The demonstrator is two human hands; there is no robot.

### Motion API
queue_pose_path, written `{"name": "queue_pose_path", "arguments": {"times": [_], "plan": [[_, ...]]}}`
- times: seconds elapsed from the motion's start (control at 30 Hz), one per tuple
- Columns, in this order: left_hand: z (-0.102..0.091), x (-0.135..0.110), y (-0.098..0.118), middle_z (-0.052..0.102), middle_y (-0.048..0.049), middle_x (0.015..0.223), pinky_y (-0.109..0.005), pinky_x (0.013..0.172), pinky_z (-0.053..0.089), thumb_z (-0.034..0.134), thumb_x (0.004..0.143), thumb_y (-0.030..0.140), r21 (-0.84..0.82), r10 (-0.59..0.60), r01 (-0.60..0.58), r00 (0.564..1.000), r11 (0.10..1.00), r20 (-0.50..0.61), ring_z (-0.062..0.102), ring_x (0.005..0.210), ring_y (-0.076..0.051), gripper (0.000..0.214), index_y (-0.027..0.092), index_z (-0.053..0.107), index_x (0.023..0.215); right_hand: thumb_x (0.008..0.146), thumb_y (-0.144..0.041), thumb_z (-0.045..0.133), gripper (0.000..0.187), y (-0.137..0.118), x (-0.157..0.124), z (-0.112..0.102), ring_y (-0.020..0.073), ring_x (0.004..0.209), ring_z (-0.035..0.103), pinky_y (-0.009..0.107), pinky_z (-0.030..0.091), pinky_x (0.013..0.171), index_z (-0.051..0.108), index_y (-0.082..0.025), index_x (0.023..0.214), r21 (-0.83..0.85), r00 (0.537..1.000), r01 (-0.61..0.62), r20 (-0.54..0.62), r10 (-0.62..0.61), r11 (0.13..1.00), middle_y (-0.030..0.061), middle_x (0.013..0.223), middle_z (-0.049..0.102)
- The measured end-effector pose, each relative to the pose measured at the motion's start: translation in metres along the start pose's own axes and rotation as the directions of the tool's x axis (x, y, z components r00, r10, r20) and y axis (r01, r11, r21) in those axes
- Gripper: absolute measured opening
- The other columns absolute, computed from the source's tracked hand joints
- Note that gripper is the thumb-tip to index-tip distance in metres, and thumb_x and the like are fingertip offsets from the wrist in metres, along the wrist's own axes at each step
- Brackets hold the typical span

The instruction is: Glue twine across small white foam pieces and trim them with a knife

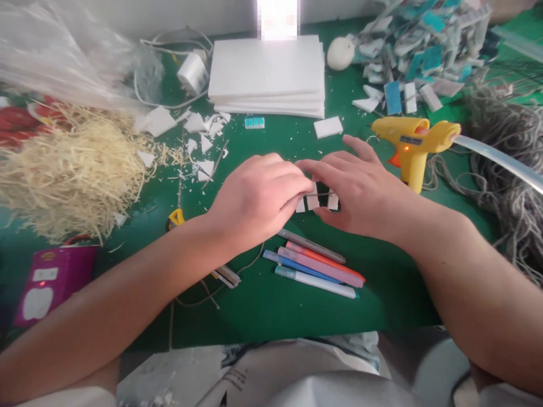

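Observation:
My left hand (263,195) is closed, its thumb and forefinger pinched on a thin grey cord (323,195). The cord stretches across a few small white foam pieces (313,199) lying on the green table between my hands. On the other side, my right hand (360,192) arches over the rightmost piece, thumb and forefinger spread apart. Its forefinger tip comes close to my left fingers; I cannot tell whether they touch. Below the hands lie several markers, among them a pink marker (322,267) and a white marker (316,281).
A yellow glue gun (413,141) stands right of my right hand, near tangled grey cord (509,169). White foam sheets (265,73) are stacked behind. Pale straw (76,175), foam scraps (206,169), a yellow cutter (176,217) and a purple power socket (55,282) are at left.

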State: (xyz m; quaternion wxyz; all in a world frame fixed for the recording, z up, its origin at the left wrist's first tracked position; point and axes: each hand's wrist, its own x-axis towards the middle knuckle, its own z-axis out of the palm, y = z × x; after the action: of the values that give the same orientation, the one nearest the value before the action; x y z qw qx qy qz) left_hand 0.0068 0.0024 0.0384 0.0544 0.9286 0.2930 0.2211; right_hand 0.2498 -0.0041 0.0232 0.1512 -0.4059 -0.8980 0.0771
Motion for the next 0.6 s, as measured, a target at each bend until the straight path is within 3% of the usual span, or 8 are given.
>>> {"name": "queue_pose_path", "arguments": {"times": [0.23, 0.43, 0.6], "plan": [[0.013, 0.005, -0.004, 0.084, -0.0071, 0.104, -0.039, 0.079, 0.057, 0.050, 0.110, 0.011, 0.043, 0.076, -0.076, 0.997, 0.996, 0.005, 0.072, 0.090, -0.023, 0.031, 0.017, 0.079, 0.104, 0.085, -0.021, 0.065, 0.069, -0.003, 0.001, 0.000, 0.0370, 0.122, 0.074, 0.073, 0.033, 0.135, 0.064, -0.013, 0.153, -0.009, 1.000, -0.011, 0.021, 0.011, 1.000, 0.0143, 0.121, 0.081], [0.015, 0.003, -0.006, 0.084, -0.0079, 0.109, -0.040, 0.079, 0.056, 0.048, 0.111, 0.011, 0.055, 0.090, -0.089, 0.996, 0.995, -0.006, 0.070, 0.090, -0.023, 0.033, 0.018, 0.080, 0.108, 0.086, -0.022, 0.066, 0.067, -0.001, 0.001, 0.001, 0.0375, 0.122, 0.072, 0.075, 0.028, 0.136, 0.062, -0.018, 0.153, 0.012, 0.999, -0.028, 0.038, 0.027, 1.000, 0.0123, 0.121, 0.080], [0.017, 0.003, -0.006, 0.082, -0.0071, 0.107, -0.039, 0.079, 0.055, 0.049, 0.111, 0.012, 0.062, 0.109, -0.109, 0.994, 0.992, -0.008, 0.069, 0.090, -0.022, 0.033, 0.019, 0.081, 0.108, 0.086, -0.023, 0.068, 0.067, 0.000, 0.002, -0.002, 0.0370, 0.122, 0.073, 0.073, 0.031, 0.136, 0.063, -0.020, 0.152, -0.005, 0.999, -0.013, 0.042, 0.013, 1.000, 0.0109, 0.120, 0.081]]}}
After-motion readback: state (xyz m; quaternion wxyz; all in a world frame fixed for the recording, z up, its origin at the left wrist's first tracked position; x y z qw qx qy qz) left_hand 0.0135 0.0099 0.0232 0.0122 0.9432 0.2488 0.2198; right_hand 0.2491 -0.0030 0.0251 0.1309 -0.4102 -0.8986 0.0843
